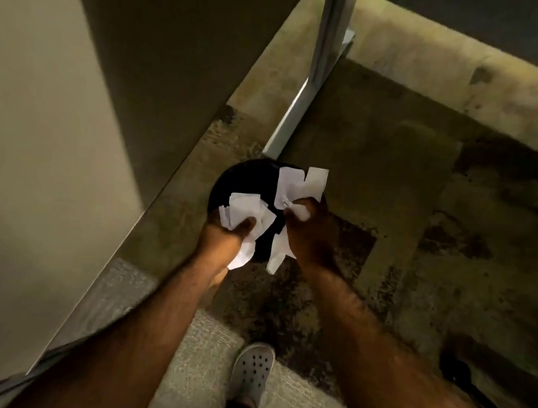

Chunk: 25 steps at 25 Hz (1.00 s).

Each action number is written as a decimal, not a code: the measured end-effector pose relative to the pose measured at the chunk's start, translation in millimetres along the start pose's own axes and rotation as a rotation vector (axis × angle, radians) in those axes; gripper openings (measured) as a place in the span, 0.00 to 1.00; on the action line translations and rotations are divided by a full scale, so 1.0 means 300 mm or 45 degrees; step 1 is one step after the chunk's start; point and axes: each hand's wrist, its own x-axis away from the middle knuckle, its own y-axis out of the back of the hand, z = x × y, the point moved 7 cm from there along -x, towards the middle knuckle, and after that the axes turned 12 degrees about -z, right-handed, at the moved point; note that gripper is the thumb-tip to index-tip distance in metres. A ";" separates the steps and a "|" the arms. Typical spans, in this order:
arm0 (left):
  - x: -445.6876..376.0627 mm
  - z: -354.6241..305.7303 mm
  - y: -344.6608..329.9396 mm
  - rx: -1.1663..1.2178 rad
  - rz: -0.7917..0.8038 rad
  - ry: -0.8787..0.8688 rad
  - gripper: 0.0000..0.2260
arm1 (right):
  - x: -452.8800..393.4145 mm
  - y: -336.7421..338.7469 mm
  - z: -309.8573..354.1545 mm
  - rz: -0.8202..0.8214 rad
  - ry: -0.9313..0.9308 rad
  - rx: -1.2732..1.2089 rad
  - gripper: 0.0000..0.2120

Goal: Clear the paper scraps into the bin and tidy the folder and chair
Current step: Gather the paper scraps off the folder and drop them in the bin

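Note:
A round black bin (246, 180) stands on the floor beside a desk, seen from above. Both my hands hover right over its opening. My left hand (221, 235) grips a bunch of white paper scraps (242, 210). My right hand (312, 230) clutches another bunch of white paper scraps (301, 184), with a few pieces hanging below the fist. The folder and chair seat are not in sight.
A pale desk top (28, 135) fills the left side, its edge running diagonally past the bin. A metal desk leg (329, 32) rises behind the bin. My grey clog (253, 367) stands on the carpet below. A dark chair base (458, 372) shows at lower right.

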 end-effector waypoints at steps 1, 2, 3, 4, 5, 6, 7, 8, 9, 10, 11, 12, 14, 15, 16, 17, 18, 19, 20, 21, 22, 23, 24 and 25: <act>-0.050 0.039 -0.021 -0.041 -0.025 0.044 0.28 | -0.025 -0.057 -0.009 -0.004 0.024 -0.018 0.10; -0.095 0.077 -0.047 -0.050 -0.017 0.127 0.31 | -0.050 -0.105 -0.016 -0.014 0.044 -0.014 0.10; -0.133 0.112 -0.079 -0.024 0.010 0.221 0.32 | -0.076 -0.154 -0.034 -0.016 0.050 0.012 0.10; -0.167 0.138 -0.110 0.036 0.040 0.298 0.31 | -0.104 -0.198 -0.058 -0.003 0.043 0.043 0.11; -0.193 0.156 -0.137 0.114 0.075 0.362 0.28 | -0.130 -0.245 -0.085 0.039 0.032 0.080 0.12; -0.208 0.179 -0.164 0.203 0.133 0.437 0.24 | -0.144 -0.299 -0.116 0.103 0.026 0.121 0.13; -0.210 0.198 -0.195 0.288 0.232 0.528 0.19 | -0.151 -0.353 -0.145 0.179 0.020 0.139 0.15; -0.209 0.214 -0.220 0.317 0.323 0.611 0.14 | -0.150 -0.402 -0.176 0.268 -0.027 0.104 0.18; -0.206 0.228 -0.234 0.295 0.377 0.664 0.11 | -0.139 -0.444 -0.211 0.357 -0.140 0.008 0.21; -0.208 0.249 -0.237 0.246 0.393 0.684 0.12 | -0.121 -0.477 -0.239 0.427 -0.288 -0.109 0.24; -0.209 0.262 -0.235 0.217 0.395 0.683 0.13 | -0.106 -0.503 -0.258 0.484 -0.415 -0.202 0.25; -0.207 0.272 -0.239 0.235 0.416 0.676 0.14 | -0.095 -0.518 -0.267 0.532 -0.483 -0.247 0.26; -0.188 0.285 -0.244 0.260 0.449 0.661 0.18 | -0.081 -0.529 -0.268 0.587 -0.471 -0.236 0.28; -0.171 0.285 -0.243 0.270 0.442 0.654 0.20 | -0.079 -0.521 -0.262 0.582 -0.428 -0.234 0.28; -0.156 0.284 -0.240 0.262 0.437 0.638 0.22 | -0.075 -0.513 -0.246 0.575 -0.384 -0.247 0.28; -0.141 0.270 -0.238 0.235 0.433 0.603 0.23 | -0.073 -0.503 -0.232 0.569 -0.363 -0.263 0.28; -0.129 0.253 -0.236 0.232 0.411 0.594 0.24 | -0.074 -0.487 -0.217 0.563 -0.347 -0.264 0.28; -0.116 0.230 -0.225 0.216 0.387 0.583 0.25 | -0.078 -0.471 -0.194 0.551 -0.296 -0.244 0.27; -0.110 0.198 -0.216 0.182 0.371 0.537 0.27 | -0.080 -0.447 -0.174 0.539 -0.216 -0.186 0.27; -0.099 0.157 -0.205 0.108 0.371 0.430 0.27 | -0.082 -0.420 -0.154 0.525 -0.085 -0.064 0.26; -0.091 0.130 -0.193 -0.018 0.354 0.300 0.23 | -0.070 -0.391 -0.138 0.508 0.098 0.105 0.25; -0.069 0.096 -0.176 -0.235 0.333 0.107 0.19 | -0.047 -0.355 -0.126 0.473 0.305 0.275 0.24; -0.050 0.068 -0.156 -0.555 0.299 -0.163 0.21 | -0.018 -0.313 -0.122 0.415 0.469 0.410 0.24; -0.024 0.047 -0.139 -0.878 0.237 -0.441 0.24 | 0.010 -0.256 -0.122 0.347 0.522 0.489 0.25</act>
